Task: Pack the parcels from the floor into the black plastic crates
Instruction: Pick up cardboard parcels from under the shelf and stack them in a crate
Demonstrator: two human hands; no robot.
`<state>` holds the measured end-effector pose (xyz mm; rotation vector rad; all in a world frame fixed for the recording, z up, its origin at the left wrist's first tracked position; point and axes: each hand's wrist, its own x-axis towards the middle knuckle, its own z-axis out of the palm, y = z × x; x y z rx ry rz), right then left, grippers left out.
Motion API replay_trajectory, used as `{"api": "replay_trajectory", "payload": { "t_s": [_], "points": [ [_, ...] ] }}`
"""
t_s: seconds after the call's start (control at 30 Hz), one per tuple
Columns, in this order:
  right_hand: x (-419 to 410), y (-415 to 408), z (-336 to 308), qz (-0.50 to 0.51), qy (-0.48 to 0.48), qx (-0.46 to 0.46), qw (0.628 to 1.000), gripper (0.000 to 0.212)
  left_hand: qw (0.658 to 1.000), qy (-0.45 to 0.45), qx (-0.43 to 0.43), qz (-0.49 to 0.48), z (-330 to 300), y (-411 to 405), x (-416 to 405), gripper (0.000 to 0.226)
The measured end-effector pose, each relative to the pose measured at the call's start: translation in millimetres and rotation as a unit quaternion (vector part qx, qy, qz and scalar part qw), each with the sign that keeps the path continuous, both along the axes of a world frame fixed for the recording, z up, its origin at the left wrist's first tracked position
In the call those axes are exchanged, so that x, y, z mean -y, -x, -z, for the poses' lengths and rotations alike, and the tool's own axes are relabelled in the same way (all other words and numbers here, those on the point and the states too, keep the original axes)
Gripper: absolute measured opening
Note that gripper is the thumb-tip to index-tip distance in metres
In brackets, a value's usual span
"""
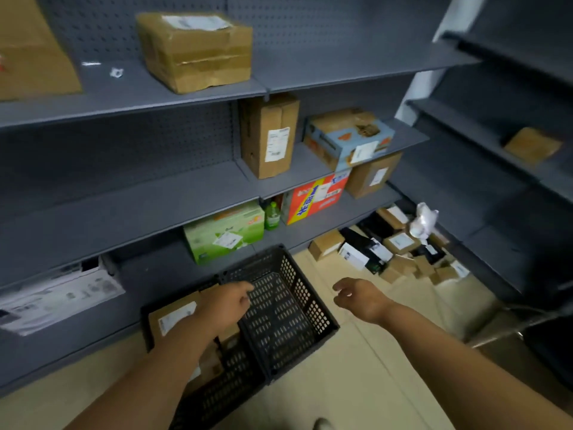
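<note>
Presently your left hand [228,301] hovers loose-fingered over the black crate [297,308]; your right hand [359,297] hangs relaxed, holding nothing, parcels [387,246] beyond.

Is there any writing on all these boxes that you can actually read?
None legible.
Red and orange box: large blue and white characters, too blurred to read.
Green box: print and label blurred.
Tall brown box: white shipping label, text too small.

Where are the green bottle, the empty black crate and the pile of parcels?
green bottle [272,216], head view, on its body.
empty black crate [305,297], head view, on its right wall.
pile of parcels [400,243], head view, on a brown box.
</note>
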<state>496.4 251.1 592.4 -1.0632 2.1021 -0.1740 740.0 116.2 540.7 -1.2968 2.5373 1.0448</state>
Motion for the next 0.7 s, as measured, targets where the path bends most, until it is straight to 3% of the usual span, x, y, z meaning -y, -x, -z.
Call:
{"api": "replay_trajectory", "payload": {
  "t_s": [0.27, 0.7],
  "points": [
    [-93.1, 115.1, -12.2, 0.103, 0.016, -0.012, 0.995, 0.035, 0.997, 0.000, -0.011, 0.082, -15.4, 135.2, -38.3, 0.040],
    [-169.6, 350.7, 8.8, 0.117, 0.001, -0.008, 0.993, 0.033, 0.998, -0.041, -0.050, 0.012, 4.7, 356.9, -120.2, 0.038]
  ]
}}
